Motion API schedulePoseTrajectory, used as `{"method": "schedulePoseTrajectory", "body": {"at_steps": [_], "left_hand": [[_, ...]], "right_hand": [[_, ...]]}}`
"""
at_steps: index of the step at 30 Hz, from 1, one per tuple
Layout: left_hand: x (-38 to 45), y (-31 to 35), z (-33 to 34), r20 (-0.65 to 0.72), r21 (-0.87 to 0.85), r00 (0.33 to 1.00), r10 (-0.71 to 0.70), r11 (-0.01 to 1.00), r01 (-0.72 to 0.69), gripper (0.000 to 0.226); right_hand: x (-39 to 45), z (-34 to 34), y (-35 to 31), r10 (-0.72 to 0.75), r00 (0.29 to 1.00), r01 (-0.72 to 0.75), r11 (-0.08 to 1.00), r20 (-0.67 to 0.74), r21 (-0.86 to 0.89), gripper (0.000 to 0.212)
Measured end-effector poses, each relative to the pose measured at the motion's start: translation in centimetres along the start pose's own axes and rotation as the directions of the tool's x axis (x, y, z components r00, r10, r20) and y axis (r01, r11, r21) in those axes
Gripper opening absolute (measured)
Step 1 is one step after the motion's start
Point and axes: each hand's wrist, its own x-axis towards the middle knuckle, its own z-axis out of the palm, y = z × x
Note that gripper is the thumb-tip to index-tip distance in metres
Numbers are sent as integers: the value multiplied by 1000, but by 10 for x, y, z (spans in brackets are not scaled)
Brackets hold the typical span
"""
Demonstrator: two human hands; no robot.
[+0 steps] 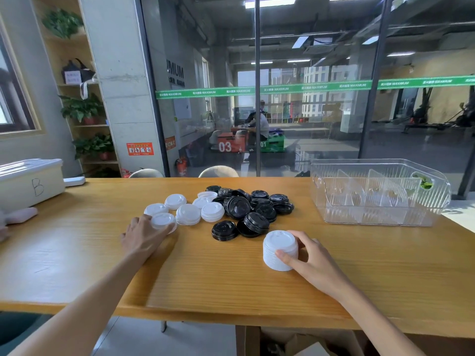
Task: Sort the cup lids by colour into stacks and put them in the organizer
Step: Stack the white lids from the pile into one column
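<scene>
Several loose white lids [189, 213] lie at the left of a pile in the middle of the wooden table [205, 283]. Several black lids [246, 209] are heaped to their right. My left hand [142, 233] grips a white lid [162, 220] at the pile's left edge. My right hand [305, 255] holds a tall stack of white lids [279, 246] standing on the table in front of the black lids. The clear plastic organizer [380, 219] with upright dividers stands at the right, with no lids visible in it.
A white lidded box marked B [30, 183] stands at the table's far left, with a white remote-like object [74, 181] beside it. Two chair backs [218, 172] show behind the table. A glass wall rises beyond.
</scene>
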Motion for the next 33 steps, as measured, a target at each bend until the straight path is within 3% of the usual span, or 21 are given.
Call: {"method": "schedulePoseTrajectory", "body": {"at_steps": [9,20,33], "left_hand": [[-33,42,-9,-170,-93,970,174,977,-192,81],[-67,73,-3,-186,-167,945,268,939,-299,84],[-178,156,45,22,-404,917,398,843,-356,75]], "right_hand": [[2,0,1,-27,1000,27,999,2,-27,61],[1,0,4,-30,1000,30,999,-1,-38,73],[1,1,5,19,1000,-19,1000,0,-15,108]]}}
